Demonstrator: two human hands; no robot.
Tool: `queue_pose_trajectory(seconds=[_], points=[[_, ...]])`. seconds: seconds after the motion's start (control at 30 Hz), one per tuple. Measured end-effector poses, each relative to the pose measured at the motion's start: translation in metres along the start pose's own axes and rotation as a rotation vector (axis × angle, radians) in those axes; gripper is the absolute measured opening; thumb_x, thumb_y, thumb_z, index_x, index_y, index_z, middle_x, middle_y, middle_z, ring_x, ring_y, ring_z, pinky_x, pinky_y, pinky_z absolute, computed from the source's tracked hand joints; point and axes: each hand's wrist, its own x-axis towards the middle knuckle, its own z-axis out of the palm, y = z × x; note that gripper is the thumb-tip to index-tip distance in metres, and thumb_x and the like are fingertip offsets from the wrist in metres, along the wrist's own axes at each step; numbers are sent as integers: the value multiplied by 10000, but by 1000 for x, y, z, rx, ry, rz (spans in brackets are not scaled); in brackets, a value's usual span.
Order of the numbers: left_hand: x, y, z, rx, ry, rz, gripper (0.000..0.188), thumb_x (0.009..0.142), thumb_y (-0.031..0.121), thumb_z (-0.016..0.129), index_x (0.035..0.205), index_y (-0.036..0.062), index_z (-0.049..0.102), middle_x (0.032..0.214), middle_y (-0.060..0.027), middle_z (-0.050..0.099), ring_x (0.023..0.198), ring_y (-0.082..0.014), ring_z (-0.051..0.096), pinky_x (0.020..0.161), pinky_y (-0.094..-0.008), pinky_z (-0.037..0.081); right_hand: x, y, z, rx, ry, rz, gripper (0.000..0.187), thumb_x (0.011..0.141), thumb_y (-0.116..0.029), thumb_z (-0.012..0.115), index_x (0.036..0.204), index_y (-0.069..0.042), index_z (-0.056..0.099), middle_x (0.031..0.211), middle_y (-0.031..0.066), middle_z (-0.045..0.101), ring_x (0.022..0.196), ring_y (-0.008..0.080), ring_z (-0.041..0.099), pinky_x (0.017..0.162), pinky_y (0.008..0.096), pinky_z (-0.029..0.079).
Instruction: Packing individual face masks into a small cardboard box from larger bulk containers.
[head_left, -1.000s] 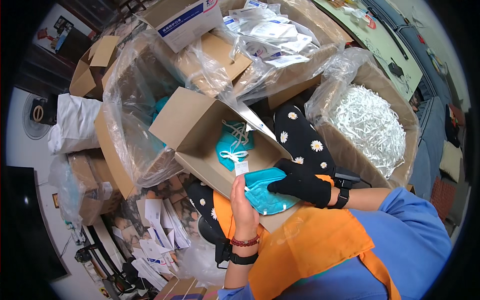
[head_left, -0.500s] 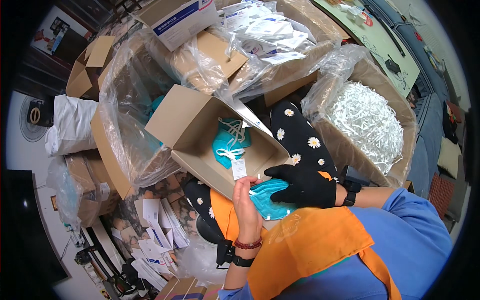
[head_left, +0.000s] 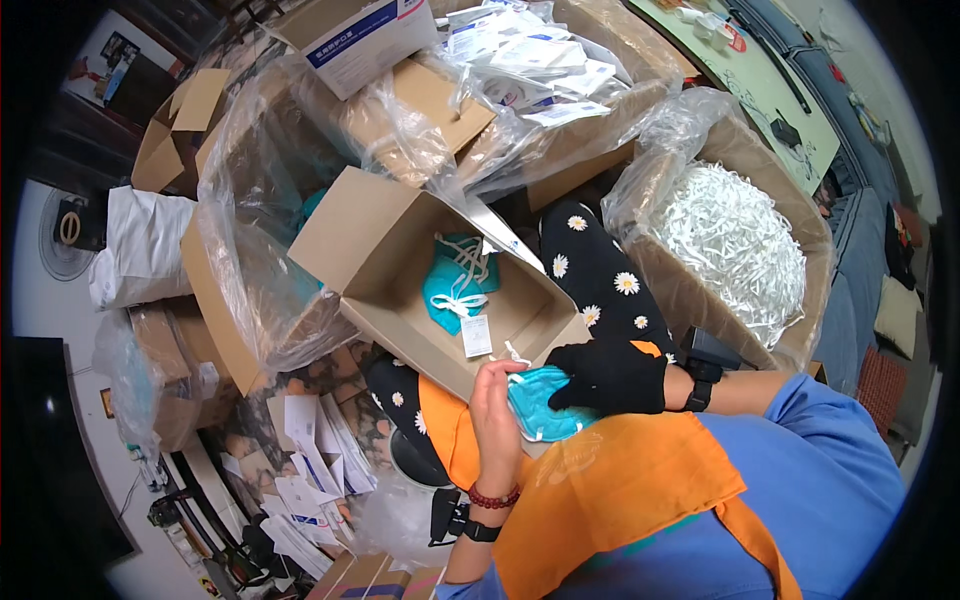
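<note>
A teal face mask (head_left: 535, 402) is held between my two hands, just over the near edge of an open cardboard box (head_left: 395, 320) at my lap. My bare left hand (head_left: 495, 405) grips its left edge with fingers together, near a white strap end. My right hand (head_left: 615, 378), in a black glove, pinches the mask's right side between thumb and fingers. Inside the box lie more teal masks (head_left: 455, 275) with white straps crossed and tied in a bow. A small white printed card (head_left: 476, 336) rests beside them.
On the right stands a plastic-lined carton of white straps (head_left: 735, 255). Ahead is a carton of flat white packets (head_left: 545, 65), and at left another lined carton (head_left: 222, 290). Folded white papers (head_left: 320, 450) lie on the floor at left. A green table (head_left: 800, 105) stands far right.
My right hand has closed in from fingers spread across the mask to a tighter hold. The mask has shifted slightly right and turned, and a white strap end now shows at its top.
</note>
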Motion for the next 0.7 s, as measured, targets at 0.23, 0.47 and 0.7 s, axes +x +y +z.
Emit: queue_pose_trajectory(seconds=[0.23, 0.47, 0.7], points=[[-3, -1, -29, 378, 26, 212, 175, 995, 138, 533, 918, -5, 596, 833, 2, 596, 754, -49, 517, 679, -202, 424, 8, -3, -6, 79, -73, 46, 378, 856, -404, 664, 980, -49, 622, 836, 172, 650, 772, 322, 644, 673, 400, 472], [2, 14, -43, 397, 161, 356, 195, 1016, 190, 498, 880, 64, 558, 729, 58, 512, 597, -12, 434, 523, -176, 356, 12, 15, -11, 168, 132, 106, 416, 860, -430, 674, 974, -34, 623, 782, 159, 626, 712, 273, 616, 646, 381, 462], [4, 21, -55, 950, 140, 221, 183, 959, 203, 585, 901, 37, 535, 762, -22, 593, 642, -133, 559, 560, -288, 443, 28, 25, -22, 242, 424, 2, 297, 758, -289, 763, 815, -21, 647, 758, 119, 555, 706, 262, 549, 640, 373, 437]])
